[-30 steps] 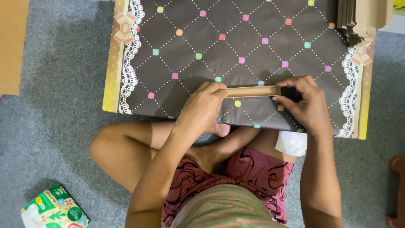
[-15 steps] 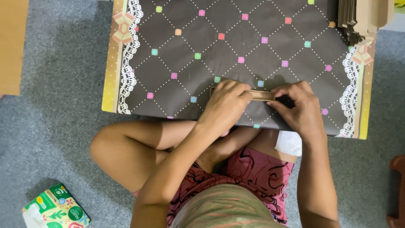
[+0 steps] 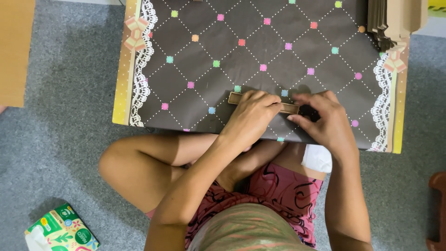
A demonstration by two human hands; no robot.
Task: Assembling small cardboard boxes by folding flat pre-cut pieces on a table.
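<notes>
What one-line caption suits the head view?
Left hand and right hand press a flat cardboard strip on a dark dotted table.

The left hand (image 3: pixel 251 116) now lies further right along the cardboard strip (image 3: pixel 262 103), covering its middle, so the strip's left end shows bare where the hand covered it a second ago. The right hand (image 3: pixel 325 122) has loosened, fingertips at the strip's right end, which now sits slightly lower.
</notes>
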